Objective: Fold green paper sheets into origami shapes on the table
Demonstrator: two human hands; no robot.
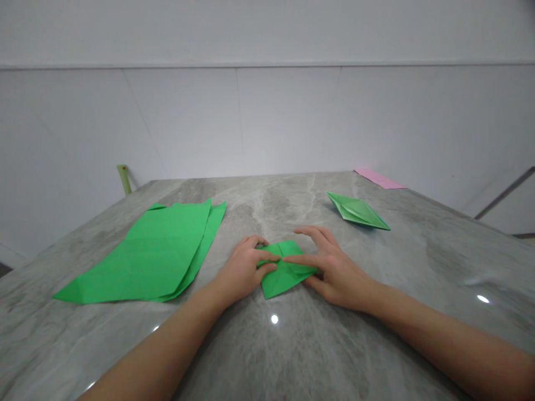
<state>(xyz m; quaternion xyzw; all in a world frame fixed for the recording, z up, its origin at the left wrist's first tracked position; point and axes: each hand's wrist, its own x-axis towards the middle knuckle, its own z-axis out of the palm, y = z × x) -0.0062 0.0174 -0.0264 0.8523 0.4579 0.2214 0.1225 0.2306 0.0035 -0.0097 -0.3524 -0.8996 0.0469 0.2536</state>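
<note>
A small folded green paper (pixel 281 279) lies on the table in front of me, with crease lines meeting near its middle. My left hand (pixel 246 266) is closed on its left side, thumb and index finger pressing on top. From the other side my right hand (pixel 334 273) has its index finger laid across the paper towards the centre. Its thumb is at the lower right edge, so the right corner sits between thumb and index finger. The other right fingers are raised off the paper. Parts of the paper's left and right edges are hidden by the fingers.
Large green paper sheets (pixel 146 250) overlap in a pile on the left. A folded green paper piece (pixel 357 211), diamond-shaped, rests at the back right. Behind it a pink paper (pixel 379 179) lies by the far edge of the grey marbled table (pixel 267 356). A white wall (pixel 267 122) stands behind.
</note>
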